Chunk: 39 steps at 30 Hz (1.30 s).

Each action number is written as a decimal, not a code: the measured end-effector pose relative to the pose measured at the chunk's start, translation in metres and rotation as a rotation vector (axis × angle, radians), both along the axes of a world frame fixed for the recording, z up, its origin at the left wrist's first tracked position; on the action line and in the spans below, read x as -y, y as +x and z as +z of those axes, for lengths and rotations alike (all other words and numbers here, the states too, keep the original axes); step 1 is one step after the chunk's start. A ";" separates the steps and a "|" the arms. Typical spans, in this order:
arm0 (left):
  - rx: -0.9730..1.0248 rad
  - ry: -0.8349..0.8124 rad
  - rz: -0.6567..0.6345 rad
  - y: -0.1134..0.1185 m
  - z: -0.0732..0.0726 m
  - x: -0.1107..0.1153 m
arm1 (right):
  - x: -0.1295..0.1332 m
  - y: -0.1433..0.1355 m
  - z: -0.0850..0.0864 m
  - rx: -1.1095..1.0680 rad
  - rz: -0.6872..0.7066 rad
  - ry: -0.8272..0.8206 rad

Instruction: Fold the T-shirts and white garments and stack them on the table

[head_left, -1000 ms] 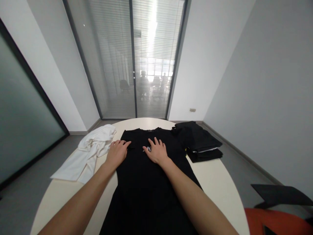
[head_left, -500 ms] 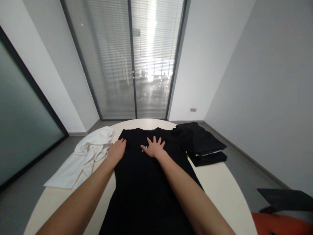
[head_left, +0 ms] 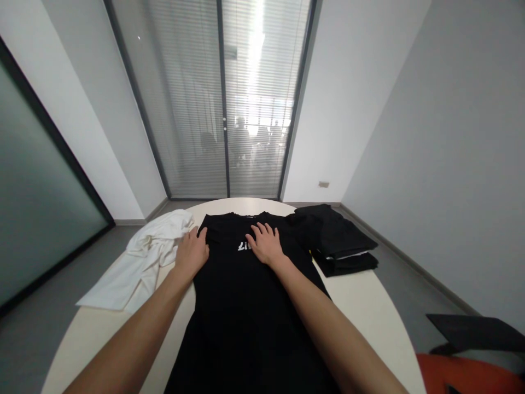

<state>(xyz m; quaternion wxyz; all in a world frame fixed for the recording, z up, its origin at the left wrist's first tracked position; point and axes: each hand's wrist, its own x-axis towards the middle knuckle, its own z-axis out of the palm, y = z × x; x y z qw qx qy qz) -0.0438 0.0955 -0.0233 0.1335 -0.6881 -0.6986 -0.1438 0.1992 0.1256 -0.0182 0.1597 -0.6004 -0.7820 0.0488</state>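
Note:
A black T-shirt [head_left: 241,312] with a small white print on its chest lies spread out in front of me, collar at the far end. My right hand [head_left: 266,244] rests on the chest with fingers spread, covering part of the print. At the shirt's left edge, near the sleeve, is my left hand [head_left: 192,251], its fingers a little apart; it grips nothing that I can see. Just left of that hand lies a crumpled white garment [head_left: 143,257].
Folded black clothes [head_left: 332,232] are stacked at the right, against the T-shirt's side. Everything lies on a pale rounded table [head_left: 365,312]. A chair with an orange seat [head_left: 463,375] stands at the lower right. Behind are glass panels with blinds [head_left: 258,164].
My right hand has shifted slightly right and away from me, uncovering more of the white print. My left hand has moved a little left, and its fingers have spread.

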 end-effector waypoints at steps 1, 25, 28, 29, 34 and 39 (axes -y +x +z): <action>-0.009 0.005 0.026 0.002 0.005 0.006 | 0.008 -0.002 0.001 -0.005 0.009 0.052; 1.183 -0.027 -0.219 -0.021 -0.031 0.032 | 0.082 0.042 -0.009 -0.034 0.024 -0.054; 1.259 -0.041 -0.160 -0.019 -0.022 0.034 | 0.082 0.045 -0.010 -0.037 0.037 -0.060; 1.287 -0.063 -0.136 -0.018 -0.017 0.035 | 0.082 0.046 -0.010 -0.039 0.047 -0.060; 1.547 -0.170 -0.166 -0.012 0.006 0.047 | 0.082 0.048 -0.012 -0.041 0.084 -0.062; 1.478 -0.258 -0.281 -0.002 0.007 0.054 | 0.083 0.048 -0.010 -0.036 0.085 -0.071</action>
